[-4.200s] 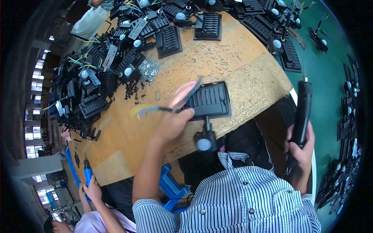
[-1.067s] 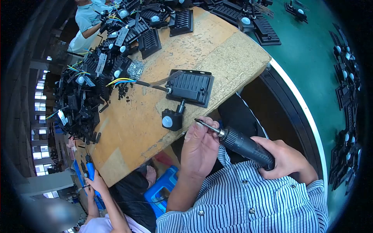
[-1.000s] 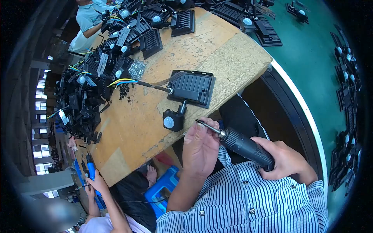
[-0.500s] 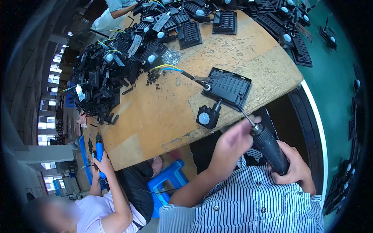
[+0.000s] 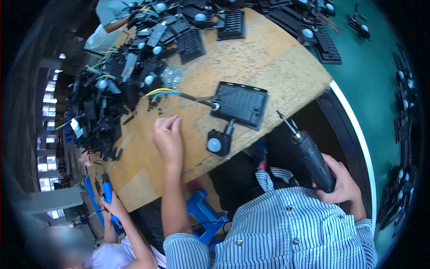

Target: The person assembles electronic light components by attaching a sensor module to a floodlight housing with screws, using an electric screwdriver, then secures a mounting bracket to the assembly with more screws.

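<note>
My right hand [image 5: 341, 180] is wrapped round the black body of an electric screwdriver [image 5: 313, 163], whose bit points up and left past the table edge. My left hand [image 5: 168, 136] is over the wooden table, fingers pinched together; what they hold, if anything, is too small to make out. Between the hands lies a black finned lamp housing [image 5: 242, 105], with a black sensor box [image 5: 218, 142] with a white dome joined to its lower side. Yellow and blue wires [image 5: 163, 92] run left from the housing. Small black parts [image 5: 154, 102] lie beyond my left hand.
A large heap of black brackets and lamps [image 5: 101, 105] covers the table's left and far side. Near it lies a bag of small shiny parts [image 5: 171, 76]. At lower left, a co-worker [image 5: 130, 233] holds a blue screwdriver [image 5: 107, 193]. A blue stool [image 5: 204, 215] stands below the table edge.
My left hand has left the screwdriver's tip and moved left over the table, its fingers now pinched. The bit is now away from the housing. The whole view has shifted slightly.
</note>
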Available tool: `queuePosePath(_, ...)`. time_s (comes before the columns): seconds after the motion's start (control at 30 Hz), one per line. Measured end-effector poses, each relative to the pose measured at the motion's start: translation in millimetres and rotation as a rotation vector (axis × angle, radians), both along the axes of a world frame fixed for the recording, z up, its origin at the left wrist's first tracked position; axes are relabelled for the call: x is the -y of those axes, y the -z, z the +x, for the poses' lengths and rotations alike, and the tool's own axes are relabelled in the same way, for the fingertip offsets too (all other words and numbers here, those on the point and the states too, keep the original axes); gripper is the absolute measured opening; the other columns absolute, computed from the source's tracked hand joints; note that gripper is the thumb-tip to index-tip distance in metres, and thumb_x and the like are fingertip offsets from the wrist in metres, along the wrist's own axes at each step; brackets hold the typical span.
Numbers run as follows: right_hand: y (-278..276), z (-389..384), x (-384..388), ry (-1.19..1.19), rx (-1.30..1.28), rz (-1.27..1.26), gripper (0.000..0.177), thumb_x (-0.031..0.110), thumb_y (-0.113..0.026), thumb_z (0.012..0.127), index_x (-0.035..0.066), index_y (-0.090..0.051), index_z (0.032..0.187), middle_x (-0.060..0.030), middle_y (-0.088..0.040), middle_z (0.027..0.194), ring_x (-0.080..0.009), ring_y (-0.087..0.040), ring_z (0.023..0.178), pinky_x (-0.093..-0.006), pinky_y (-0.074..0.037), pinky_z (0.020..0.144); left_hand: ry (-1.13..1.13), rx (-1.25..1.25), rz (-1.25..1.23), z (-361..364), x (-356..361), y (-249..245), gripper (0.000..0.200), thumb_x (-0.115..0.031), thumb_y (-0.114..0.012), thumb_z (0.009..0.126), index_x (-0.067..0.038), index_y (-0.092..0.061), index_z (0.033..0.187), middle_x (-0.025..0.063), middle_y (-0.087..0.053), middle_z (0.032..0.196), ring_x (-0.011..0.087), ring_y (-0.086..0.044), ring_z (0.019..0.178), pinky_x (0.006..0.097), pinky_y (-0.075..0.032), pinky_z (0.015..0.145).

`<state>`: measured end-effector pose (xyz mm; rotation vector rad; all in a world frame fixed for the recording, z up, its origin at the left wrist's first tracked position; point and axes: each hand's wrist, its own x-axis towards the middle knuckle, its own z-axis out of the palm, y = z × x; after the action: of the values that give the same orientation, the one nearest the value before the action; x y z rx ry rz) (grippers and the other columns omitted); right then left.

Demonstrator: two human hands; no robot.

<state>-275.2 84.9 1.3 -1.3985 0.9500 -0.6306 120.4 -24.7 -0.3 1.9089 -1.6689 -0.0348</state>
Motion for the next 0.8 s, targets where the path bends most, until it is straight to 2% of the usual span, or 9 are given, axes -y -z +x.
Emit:
queuePosePath(0.03,-1.0,-1.5,-0.6,0.002,-0.021,0.024,0.082,0.007,-0.067,0.061,-0.001,-0.034,0.135,-0.0122,-0.063,0.083,-0.0209,-0.065,0.073,-0.0309,-0.051,0.072,0.010,0.016,-0.009,1.5,1.5,1.1,0.017,-0.005,-0.065,0.077,0.003,-0.066,0.092,0.0157,-0.062,0.084,0.0259,-0.061,0.074,0.0335,-0.047,0.069)
queuePosePath(0.13,-2.5,-4.1,-0.3,0.004,-0.069,0.093,0.079,0.007,-0.066,0.062,-0.002,-0.034,0.134,-0.0138,-0.063,0.083,-0.0224,-0.066,0.076,-0.0318,-0.051,0.073,0.069,0.312,-0.086,-2.5,1.1,1.6,0.012,-0.005,-0.065,0.078,0.003,-0.067,0.087,0.0154,-0.062,0.083,0.0263,-0.061,0.072,0.0334,-0.048,0.069)
queuePosePath(0.23,-1.1,-5.3,2.8,-0.004,-0.121,0.113,0.080,0.008,-0.066,0.062,-0.001,-0.034,0.134,-0.0161,-0.063,0.085,-0.0245,-0.065,0.077,-0.0315,-0.050,0.074,0.030,0.033,-0.006,-35.1,-11.2,-36.0,0.009,-0.004,-0.064,0.078,0.002,-0.067,0.084,0.0147,-0.063,0.083,0.0266,-0.061,0.075,0.0333,-0.048,0.069)
queuePosePath(0.3,-3.3,-4.1,6.9,-0.029,-0.124,0.091,0.078,0.008,-0.065,0.063,-0.001,-0.033,0.134,-0.0193,-0.063,0.089,-0.0274,-0.065,0.076,-0.0324,-0.051,0.074,0.149,-0.183,0.036,-72.5,-25.3,-73.0,0.008,-0.003,-0.064,0.078,0.000,-0.067,0.084,0.0136,-0.062,0.083,0.0262,-0.061,0.079,0.0325,-0.047,0.070)
queuePosePath(0.4,-7.9,0.7,16.6,-0.062,-0.176,0.047,0.076,0.008,-0.064,0.064,-0.001,-0.034,0.133,-0.0225,-0.062,0.094,-0.0287,-0.065,0.075,-0.0340,-0.052,0.071,0.556,-0.014,-0.027,-110.8,-20.7,-80.2,0.008,-0.003,-0.064,0.077,-0.001,-0.068,0.083,0.0130,-0.062,0.082,0.0254,-0.060,0.081,0.0318,-0.047,0.070)
queuePosePath(0.5,-3.2,1.1,23.4,-0.102,-0.177,-0.018,0.075,0.007,-0.063,0.065,-0.001,-0.034,0.133,-0.0234,-0.061,0.096,-0.0287,-0.065,0.074,-0.0340,-0.053,0.068,0.628,0.277,0.049,-127.1,6.6,-65.0,0.008,-0.003,-0.065,0.076,-0.003,-0.069,0.083,0.0124,-0.063,0.083,0.0260,-0.060,0.080,0.0316,-0.047,0.069)
queuePosePath(0.6,-10.0,2.2,32.3,-0.142,-0.176,0.005,0.072,0.005,-0.063,0.066,0.000,-0.035,0.132,-0.0233,-0.062,0.096,-0.0283,-0.066,0.073,-0.0338,-0.054,0.066,0.598,0.135,0.219,-126.3,19.4,-51.9,0.008,-0.003,-0.067,0.076,0.002,-0.068,0.082,0.0072,-0.062,0.077,0.0167,-0.058,0.073,0.0285,-0.045,0.069)
queuePosePath(0.7,-7.9,4.2,35.9,-0.145,-0.174,-0.012,0.071,0.003,-0.063,0.066,0.001,-0.035,0.132,-0.0239,-0.062,0.097,-0.0298,-0.066,0.076,-0.0346,-0.054,0.068,0.551,-0.141,0.358,-119.9,24.0,-49.1,0.008,-0.004,-0.067,0.076,0.001,-0.069,0.083,0.0069,-0.063,0.076,0.0151,-0.057,0.073,0.0274,-0.044,0.069)
queuePosePath(0.8,0.6,6.0,36.9,-0.117,-0.208,-0.091,0.074,0.003,-0.064,0.063,0.000,-0.036,0.132,-0.0238,-0.062,0.098,-0.0315,-0.066,0.079,-0.0356,-0.053,0.072,0.543,-0.116,0.372,-119.6,27.2,-49.7,0.008,-0.005,-0.067,0.076,0.001,-0.069,0.083,0.0068,-0.063,0.076,0.0142,-0.057,0.072,0.0264,-0.044,0.068)
